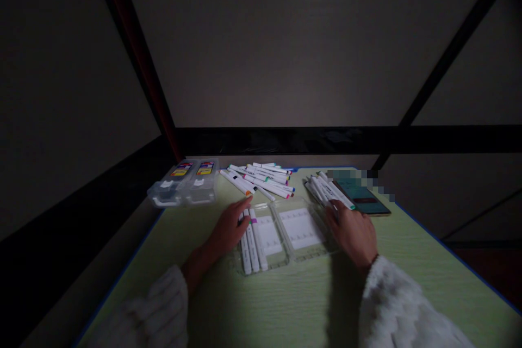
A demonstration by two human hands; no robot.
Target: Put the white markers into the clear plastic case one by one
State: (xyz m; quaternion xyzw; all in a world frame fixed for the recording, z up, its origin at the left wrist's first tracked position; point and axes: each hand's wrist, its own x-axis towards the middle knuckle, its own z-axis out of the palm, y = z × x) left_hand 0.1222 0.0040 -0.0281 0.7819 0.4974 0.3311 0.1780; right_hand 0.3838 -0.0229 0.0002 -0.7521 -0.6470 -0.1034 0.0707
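Observation:
A clear plastic marker case (287,236) lies unfolded on the table, with a white printed sheet (302,227) in its right half. Three white markers (253,244) stand side by side along its left edge. My left hand (228,228) rests at their upper ends, thumb and forefinger apart, the thumb touching them. At the right, my right hand (354,232) has its fingers curled down at the near end of a bundle of white markers (326,189). It appears to grip a marker there; the fingertips are partly hidden.
Behind the case lies a loose pile of white markers (267,176) with coloured ends. Another clear case (198,194) with bright labels sits at the back left. A flat dark tablet-like object (367,198), partly pixelated, lies right of the bundle. Blue edging (440,247) borders the green table (285,310).

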